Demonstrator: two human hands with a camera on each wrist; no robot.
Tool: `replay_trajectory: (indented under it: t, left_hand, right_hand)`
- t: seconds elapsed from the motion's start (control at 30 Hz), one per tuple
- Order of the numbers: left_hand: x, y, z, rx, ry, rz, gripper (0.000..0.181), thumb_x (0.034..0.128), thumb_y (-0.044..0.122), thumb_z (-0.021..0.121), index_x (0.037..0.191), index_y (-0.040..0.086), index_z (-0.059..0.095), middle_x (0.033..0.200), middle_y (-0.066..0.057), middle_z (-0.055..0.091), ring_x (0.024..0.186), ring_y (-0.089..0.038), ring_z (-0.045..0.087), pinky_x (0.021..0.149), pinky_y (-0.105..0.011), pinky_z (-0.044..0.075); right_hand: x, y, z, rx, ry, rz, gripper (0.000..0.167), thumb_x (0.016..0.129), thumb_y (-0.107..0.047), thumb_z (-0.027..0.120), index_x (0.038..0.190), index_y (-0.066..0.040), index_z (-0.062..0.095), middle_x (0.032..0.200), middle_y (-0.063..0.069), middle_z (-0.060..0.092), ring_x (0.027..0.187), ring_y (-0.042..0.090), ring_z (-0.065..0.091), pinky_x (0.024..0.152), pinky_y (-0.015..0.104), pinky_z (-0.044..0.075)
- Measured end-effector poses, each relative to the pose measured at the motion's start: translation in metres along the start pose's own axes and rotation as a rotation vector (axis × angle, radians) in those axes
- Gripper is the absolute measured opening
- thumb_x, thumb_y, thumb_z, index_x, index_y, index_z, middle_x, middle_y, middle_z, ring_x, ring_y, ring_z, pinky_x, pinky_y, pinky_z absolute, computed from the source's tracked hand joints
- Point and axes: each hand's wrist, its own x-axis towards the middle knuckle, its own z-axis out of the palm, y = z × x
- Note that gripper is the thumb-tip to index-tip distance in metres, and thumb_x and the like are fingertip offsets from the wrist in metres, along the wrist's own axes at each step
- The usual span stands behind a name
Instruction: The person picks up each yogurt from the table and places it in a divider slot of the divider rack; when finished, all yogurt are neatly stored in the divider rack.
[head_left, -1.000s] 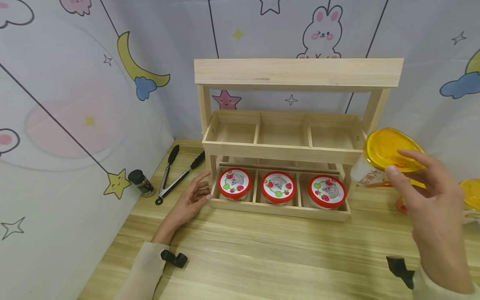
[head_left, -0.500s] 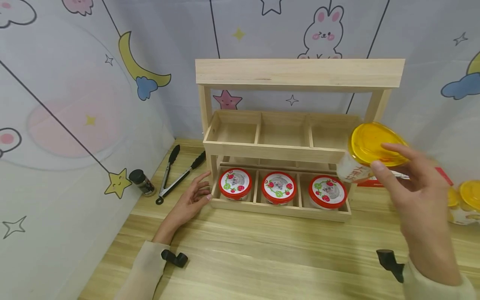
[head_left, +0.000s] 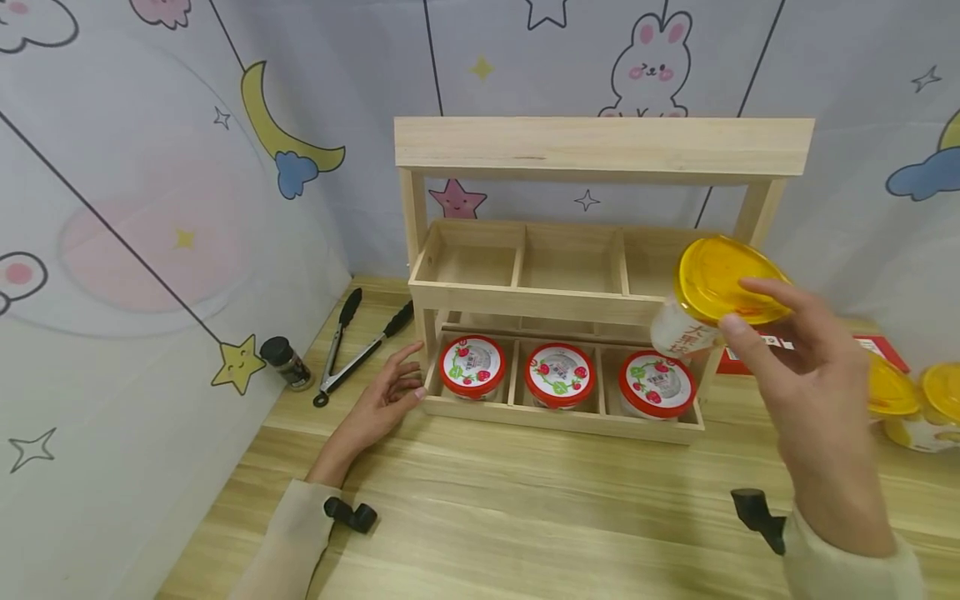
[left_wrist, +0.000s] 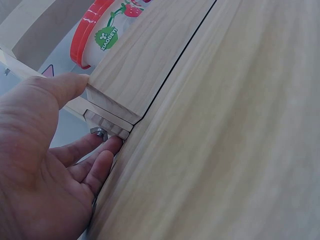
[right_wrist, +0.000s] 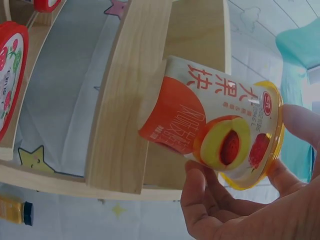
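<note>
My right hand (head_left: 817,400) holds a yogurt cup (right_wrist: 215,122) by its yellow lid (head_left: 723,279), thumb and fingers at the rim. The cup is tilted, in front of the right compartment of the upper tier of a wooden rack (head_left: 600,150). In the right wrist view its side shows a printed peach and a raspberry. My left hand (head_left: 378,408) rests against the lower left corner of the rack. In the left wrist view the thumb touches the tray corner and the fingers lie loosely by a wing nut (left_wrist: 100,132). Three red-lidded tubs (head_left: 558,375) stand in the lower tier.
More yellow-lidded cups (head_left: 941,404) stand at the right, beside a red and white flat item (head_left: 892,350), partly hidden by my right hand. Left of the rack lie metal tongs (head_left: 337,367) with black tips and a black-capped jar (head_left: 287,364).
My right hand has carried the yogurt cup leftward and slightly up, over to the upper tier's right compartment. The left hand has stayed at the rack's corner.
</note>
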Motion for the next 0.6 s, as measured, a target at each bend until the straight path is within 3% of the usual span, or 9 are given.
replay_trajectory:
  t: [0.07,0.33,0.6]
  left_hand:
    - [0.0,0.0,0.0,-0.001,0.001,0.001,0.074,0.1083,0.016,0.065,0.17,0.035,0.028,0.164,-0.028,0.045,0.139,-0.045,0.059,0.113,-0.06,0.046]
    - [0.002,-0.001,-0.001,-0.001,0.0,-0.001,0.074,0.1084,0.017,0.065,0.17,0.035,0.028,0.164,-0.028,0.045,0.139,-0.045,0.059,0.113,-0.06,0.046]
    - [0.0,-0.001,-0.001,0.002,-0.002,0.009,0.074,0.1082,0.017,0.065,0.17,0.035,0.029,0.163,-0.028,0.046,0.138,-0.045,0.06,0.112,-0.057,0.048]
  right_hand:
    - [0.001,-0.002,0.003,0.042,-0.009,-0.008,0.049,0.101,-0.017,0.075,0.149,-0.022,0.065,0.147,-0.007,0.061,0.114,0.015,0.06,0.087,0.008,0.051]
    - [0.005,-0.01,0.015,0.021,-0.023,-0.058,0.045,0.102,-0.017,0.073,0.146,-0.024,0.067,0.142,-0.009,0.065,0.112,0.013,0.063,0.088,0.009,0.052]
    - [0.002,-0.018,0.027,0.175,-0.081,-0.073,0.044,0.101,-0.012,0.075,0.144,-0.017,0.069,0.14,-0.003,0.066,0.112,0.018,0.061,0.087,0.013,0.052]
